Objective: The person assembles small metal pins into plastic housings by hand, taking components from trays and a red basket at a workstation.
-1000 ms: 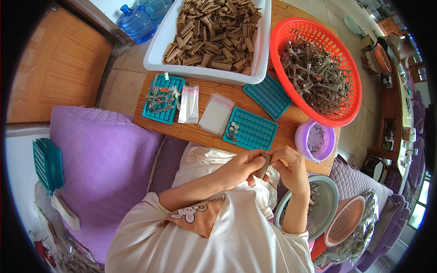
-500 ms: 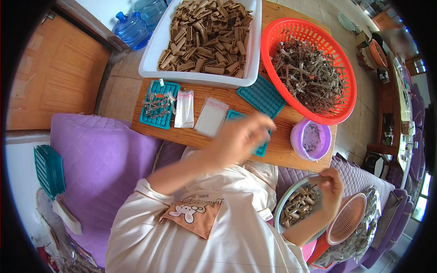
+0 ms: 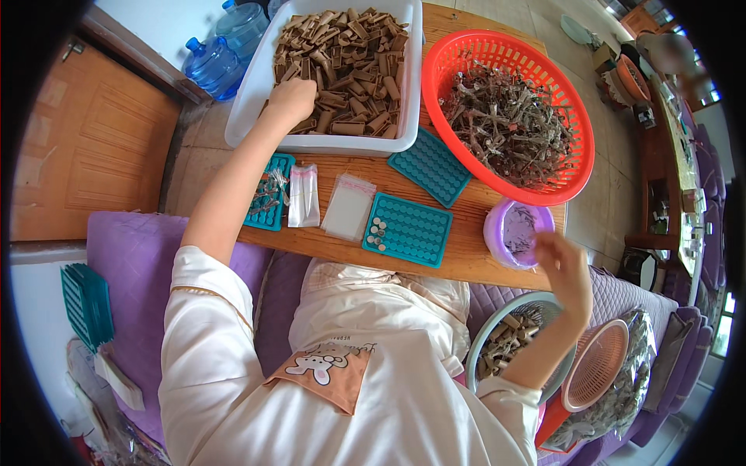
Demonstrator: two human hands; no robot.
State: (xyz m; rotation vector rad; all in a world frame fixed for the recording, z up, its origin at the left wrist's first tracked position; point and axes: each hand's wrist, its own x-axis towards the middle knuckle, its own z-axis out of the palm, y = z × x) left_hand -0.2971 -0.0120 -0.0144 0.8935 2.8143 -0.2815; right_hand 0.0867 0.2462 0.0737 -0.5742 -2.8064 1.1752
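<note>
My left hand (image 3: 294, 102) reaches into the white bin (image 3: 400, 140). Its fingers are bent down onto the brown half-tube pieces (image 3: 342, 66) heaped there, and the fingertips are hidden. My right hand (image 3: 562, 268), blurred, hangs beside the rim of a purple tub (image 3: 497, 233). Small dark bits lie inside that tub. The right fingers are curled, but whether they pinch anything is unclear. In front of me lies a teal tray (image 3: 420, 231) with round hollows. Several small pale discs (image 3: 377, 229) sit at its left end.
A red basket (image 3: 584, 132) piled with dried plant-like bits stands at the right. Clear plastic sleeves (image 3: 347, 208), wrapped packets (image 3: 304, 196) and teal trays (image 3: 430, 167) lie on the wooden table (image 3: 474, 260). Below my right forearm, a grey-green basket (image 3: 480, 342) holds tube pieces.
My left hand has swung from above the front teal tray up and left into the white bin, uncovering the tray. My right hand has risen from the grey-green basket toward the purple tub.
</note>
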